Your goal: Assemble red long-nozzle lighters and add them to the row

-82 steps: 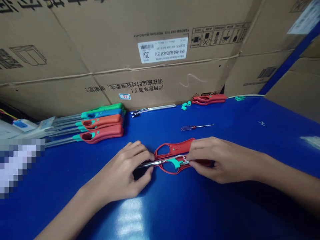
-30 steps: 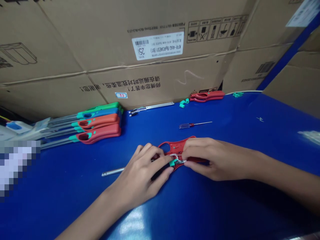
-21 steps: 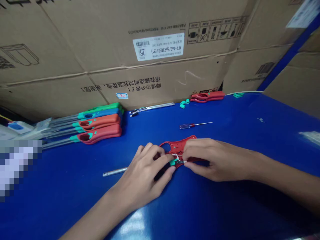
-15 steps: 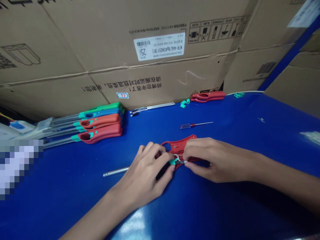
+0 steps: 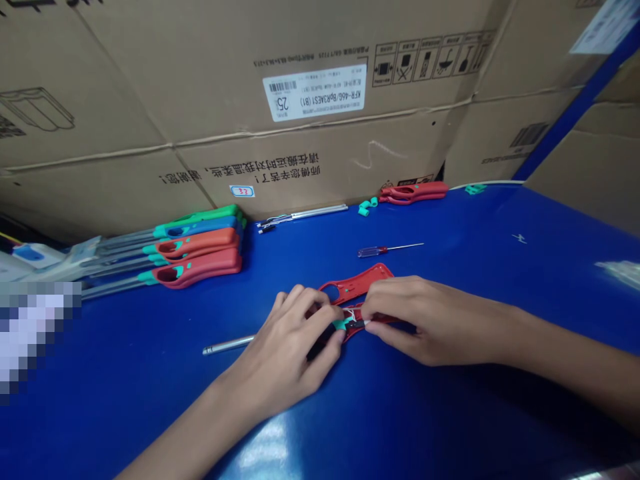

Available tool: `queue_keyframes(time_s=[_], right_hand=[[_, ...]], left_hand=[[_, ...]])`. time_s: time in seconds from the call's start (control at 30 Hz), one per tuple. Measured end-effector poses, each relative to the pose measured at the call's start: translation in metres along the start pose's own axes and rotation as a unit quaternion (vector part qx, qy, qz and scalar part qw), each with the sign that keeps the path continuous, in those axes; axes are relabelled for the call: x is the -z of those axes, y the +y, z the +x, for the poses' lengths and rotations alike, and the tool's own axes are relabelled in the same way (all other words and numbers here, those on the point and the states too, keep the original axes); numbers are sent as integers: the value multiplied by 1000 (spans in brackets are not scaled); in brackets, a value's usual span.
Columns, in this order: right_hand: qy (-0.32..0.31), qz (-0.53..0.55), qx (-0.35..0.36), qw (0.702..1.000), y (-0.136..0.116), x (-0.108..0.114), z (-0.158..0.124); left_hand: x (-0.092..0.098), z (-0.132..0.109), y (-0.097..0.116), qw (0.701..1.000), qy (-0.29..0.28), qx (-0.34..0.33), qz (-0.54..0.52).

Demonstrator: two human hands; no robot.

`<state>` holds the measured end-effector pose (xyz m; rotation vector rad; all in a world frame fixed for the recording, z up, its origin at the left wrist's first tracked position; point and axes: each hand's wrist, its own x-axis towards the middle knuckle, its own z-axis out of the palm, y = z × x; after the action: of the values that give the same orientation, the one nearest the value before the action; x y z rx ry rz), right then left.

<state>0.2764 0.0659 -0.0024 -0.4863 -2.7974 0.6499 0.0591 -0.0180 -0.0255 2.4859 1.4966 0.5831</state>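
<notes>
A utility lighter lies opened between my hands, its lower red half-shell [image 5: 356,335] mostly hidden by my fingers. My left hand [image 5: 295,340] is curled over the lighter's front part, thumb and fingers closed around it by the teal trigger [image 5: 343,323]. From under this hand a metal tube [image 5: 227,345] sticks out to the left. My right hand [image 5: 415,319] pinches at the end of a small black part [image 5: 356,325] inside the shell, beside a thin white wire [image 5: 352,313]. Just beyond lies the other red half-shell [image 5: 357,283], partly behind my right fingers.
A screwdriver [image 5: 383,251] lies on the blue table [image 5: 475,280]. Several assembled lighters [image 5: 200,267] are stacked at left. Along the cardboard box [image 5: 215,67] lie metal tubes with wires [image 5: 320,212], teal pieces [image 5: 367,206] and red shells [image 5: 414,193]. More teal pieces [image 5: 475,189] lie farther right.
The far red half-shell has shifted slightly away, widening the gap to the lower half. Both hands keep nearly the same grip. The whole view has moved a little.
</notes>
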Motion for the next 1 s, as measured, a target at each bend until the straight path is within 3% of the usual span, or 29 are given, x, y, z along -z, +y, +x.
queue_keyframes(time_s=[0.43, 1.0], right_hand=[[-15, 3, 29, 999, 6, -4, 0], [30, -9, 32, 999, 7, -10, 3]], left_hand=[[2, 0, -1, 1000, -11, 4, 6], [3, 0, -3, 999, -4, -11, 49]])
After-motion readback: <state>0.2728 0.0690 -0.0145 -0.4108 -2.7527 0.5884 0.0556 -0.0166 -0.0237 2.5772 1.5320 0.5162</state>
